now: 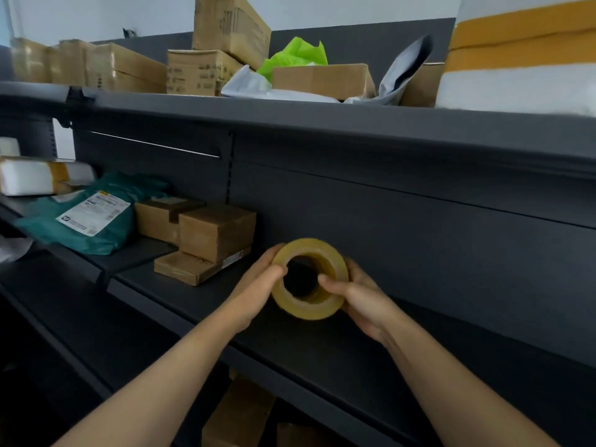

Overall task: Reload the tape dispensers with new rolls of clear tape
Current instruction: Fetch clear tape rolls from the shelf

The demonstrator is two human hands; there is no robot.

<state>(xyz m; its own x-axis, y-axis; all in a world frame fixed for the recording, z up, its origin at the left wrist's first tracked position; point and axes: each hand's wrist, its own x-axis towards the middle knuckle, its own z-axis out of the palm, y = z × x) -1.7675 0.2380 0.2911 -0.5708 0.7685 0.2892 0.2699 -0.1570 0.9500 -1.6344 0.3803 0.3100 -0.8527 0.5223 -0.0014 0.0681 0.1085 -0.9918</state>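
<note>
A thick roll of clear, yellowish tape [309,306] is held over the middle shelf [322,350] of a dark metal rack, its open core facing me. My left hand [254,293] grips the roll's left side, thumb on its front rim. My right hand [361,300] grips the right side, with the thumb hooked into the core. No tape dispenser is in view.
Small cardboard boxes [216,232] and a flat carton [190,269] sit left of the roll on the shelf. A teal mailer bag [87,217] lies further left. The top shelf [322,117] holds cartons, grey bags and green paper [295,56]. More boxes [238,414] sit below.
</note>
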